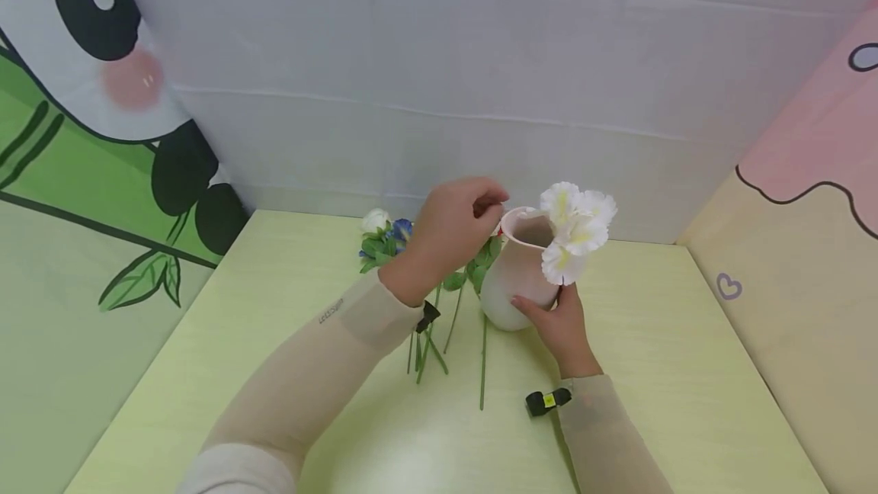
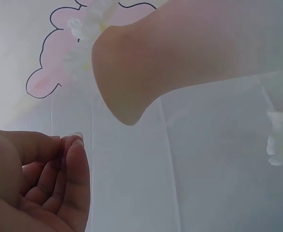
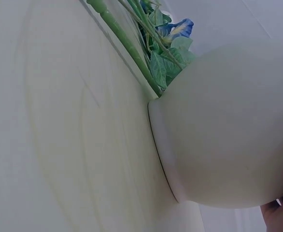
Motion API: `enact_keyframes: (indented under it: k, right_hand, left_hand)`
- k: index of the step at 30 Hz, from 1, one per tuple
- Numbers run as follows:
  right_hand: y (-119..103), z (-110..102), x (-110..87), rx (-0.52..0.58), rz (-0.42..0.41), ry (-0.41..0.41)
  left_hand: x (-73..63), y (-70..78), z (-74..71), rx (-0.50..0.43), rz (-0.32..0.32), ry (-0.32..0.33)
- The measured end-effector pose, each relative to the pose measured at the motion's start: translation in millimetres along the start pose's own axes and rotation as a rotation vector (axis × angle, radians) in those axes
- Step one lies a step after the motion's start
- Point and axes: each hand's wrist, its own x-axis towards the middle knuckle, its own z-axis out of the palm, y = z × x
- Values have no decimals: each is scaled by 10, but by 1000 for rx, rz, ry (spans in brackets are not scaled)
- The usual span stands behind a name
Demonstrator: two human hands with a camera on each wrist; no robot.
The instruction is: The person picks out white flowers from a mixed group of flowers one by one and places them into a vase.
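Observation:
A pale pinkish-white vase (image 1: 511,288) stands on the table, its round lower body large in the right wrist view. White ruffled flowers (image 1: 579,223) with yellow centres lean out over its right rim. My right hand (image 1: 568,330) grips the right side of the vase, thumb on the near face; most of its fingers are hidden. Just left of the vase mouth is my left hand (image 1: 456,223). In the left wrist view its fingers (image 2: 76,179) are curled with the thumb against their tips, and nothing shows between them.
Left of the vase lie several artificial flowers: a white bloom (image 1: 376,220), a blue bloom (image 1: 402,230) and green leaves (image 1: 454,280). Their stems (image 1: 483,364) point toward the near edge of the yellow table (image 1: 384,433). A pale cloth wall (image 1: 439,97) rises behind.

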Motion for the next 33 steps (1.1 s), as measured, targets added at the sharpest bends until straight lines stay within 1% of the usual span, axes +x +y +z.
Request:
enact_keyframes:
  k: [3, 6, 13, 19, 23, 27, 33]
  right_hand:
    - [-6, -4, 5, -2, 7, -4]
    - [-7, -7, 8, -2, 14, -9]
    - [8, -11, 1, -5, 16, -8]
    - [26, -11, 4, -8, 7, -6]
    - [24, -15, 7, -7, 1, -4]
    - [28, -20, 12, -8, 3, -8]
    - [37, -16, 16, -4, 11, -18]
  left_hand:
    - [-70, -65, -39, -22, -14, 33]
    - [-128, -152, -69, -57, -45, 74]
    - [-229, -357, -162, -97, -144, 166]
    - [-358, -525, -211, -128, -184, 221]
    - [-476, -662, -198, -148, -234, 251]
    - [-621, -807, -160, -159, -302, 293]
    - [-851, -1022, -78, -157, -361, 346]
